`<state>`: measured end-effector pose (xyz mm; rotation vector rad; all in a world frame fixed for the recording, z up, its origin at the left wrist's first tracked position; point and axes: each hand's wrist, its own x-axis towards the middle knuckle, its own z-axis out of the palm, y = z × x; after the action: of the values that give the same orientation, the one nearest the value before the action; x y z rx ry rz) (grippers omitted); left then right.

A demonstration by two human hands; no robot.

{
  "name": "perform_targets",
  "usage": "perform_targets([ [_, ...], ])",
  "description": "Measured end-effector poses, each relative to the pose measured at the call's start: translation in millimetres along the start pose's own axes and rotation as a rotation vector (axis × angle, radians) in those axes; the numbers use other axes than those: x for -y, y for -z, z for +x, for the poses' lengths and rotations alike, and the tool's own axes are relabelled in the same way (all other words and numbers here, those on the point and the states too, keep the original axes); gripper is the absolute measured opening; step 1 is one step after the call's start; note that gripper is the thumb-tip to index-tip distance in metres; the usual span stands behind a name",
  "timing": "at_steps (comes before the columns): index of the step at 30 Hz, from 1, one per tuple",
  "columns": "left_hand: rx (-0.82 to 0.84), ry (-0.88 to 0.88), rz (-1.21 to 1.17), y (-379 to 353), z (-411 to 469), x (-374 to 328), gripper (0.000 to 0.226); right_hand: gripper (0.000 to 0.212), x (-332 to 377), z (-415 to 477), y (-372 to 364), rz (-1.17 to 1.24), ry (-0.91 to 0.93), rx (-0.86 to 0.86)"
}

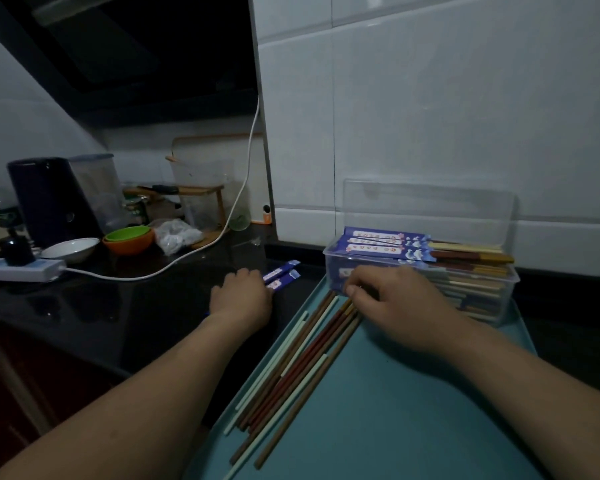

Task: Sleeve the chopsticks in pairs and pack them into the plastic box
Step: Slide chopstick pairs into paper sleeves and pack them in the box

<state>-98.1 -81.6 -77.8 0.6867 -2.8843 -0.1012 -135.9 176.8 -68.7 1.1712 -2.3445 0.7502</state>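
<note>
Both arms reach forward from the bottom of the view, bare to the elbow. The left arm goes out over the dark tabletop [125, 306], and the left hand [241, 296] lies palm down on the near ends of some blue paper sleeves [282, 274]. Its knuckles are bent and its fingers are hidden under it, so I cannot tell if it grips the sleeves or just rests on them. The right arm comes in across a blue-green tray [413, 410]. The right hand [392, 303] sits at the far end of the tray, just in front of the plastic box [335, 271]. Its fingers are curled, and the thumb and fingers pinch the far ends of the loose chopsticks [302, 368]. These chopsticks lie side by side in a bunch on the left part of the tray, slanting from near left to far right. Some are brown, some dark red, and some have pale ends. The clear box stands at the far end of the tray, close to the white tiled wall [465, 116], with its lid [430, 202] standing open behind it. Inside are many chopsticks in blue sleeves [385, 244], stacked up to the rim, with their bare ends pointing right. Far off to the left on the tabletop are a green bowl [127, 234], a white dish [71, 249] and a white cable [187, 256].
</note>
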Motion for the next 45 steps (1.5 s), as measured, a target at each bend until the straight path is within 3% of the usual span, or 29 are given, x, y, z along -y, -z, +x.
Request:
perform_targets([
  [4, -0.041, -0.108, -0.015, 5, -8, -10, 0.037, 0.022, -1, 0, -1, 0.000, -0.001, 0.026],
  [9, -0.029, -0.103, -0.069, 14, -20, -12, 0.018, 0.019, -2, 0, -2, 0.018, -0.002, 0.025],
  [13, -0.192, -0.040, -0.090, 31, -28, -9, 0.015, 0.017, -3, -1, -2, -0.001, -0.021, 0.001],
  [17, -0.265, -0.086, -0.551, 45, -41, -12, 0.018, 0.027, -2, 1, -1, 0.068, -0.093, -0.009],
  [19, -0.214, -0.211, -0.745, 46, -55, -24, 0.014, 0.034, 4, 3, 0, 0.253, -0.174, 0.006],
  [22, -0.104, -0.433, -0.646, 43, -75, -45, 0.016, 0.036, 15, 7, 2, 0.763, -0.389, -0.023],
  [25, -0.052, -0.512, -0.509, 36, -77, -57, 0.015, 0.030, 17, 10, 3, 0.887, -0.444, -0.026],
  [29, -0.001, -0.437, -0.663, 35, -72, -62, 0.012, 0.021, 16, 11, 1, 0.915, -0.462, 0.073],
  [31, -0.032, -0.333, -0.746, 35, -71, -58, 0.005, 0.018, 12, 10, 1, 0.832, -0.474, 0.073],
  [33, 0.003, -0.261, -0.757, 34, -71, -52, 0.008, 0.015, 7, 7, 1, 0.481, -0.341, 0.107],
  [36, 0.011, -0.230, -0.631, 26, -69, -49, 0.016, 0.009, 6, -2, -2, 0.052, -0.118, 0.335],
  [41, -0.051, -0.269, -0.481, 21, -70, -52, 0.020, 0.019, 9, -2, 2, -0.053, -0.117, 0.404],
  [45, 0.065, -0.385, -0.336, 18, -76, -57, 0.035, 0.035, 5, -2, 2, -0.057, -0.196, 0.405],
])
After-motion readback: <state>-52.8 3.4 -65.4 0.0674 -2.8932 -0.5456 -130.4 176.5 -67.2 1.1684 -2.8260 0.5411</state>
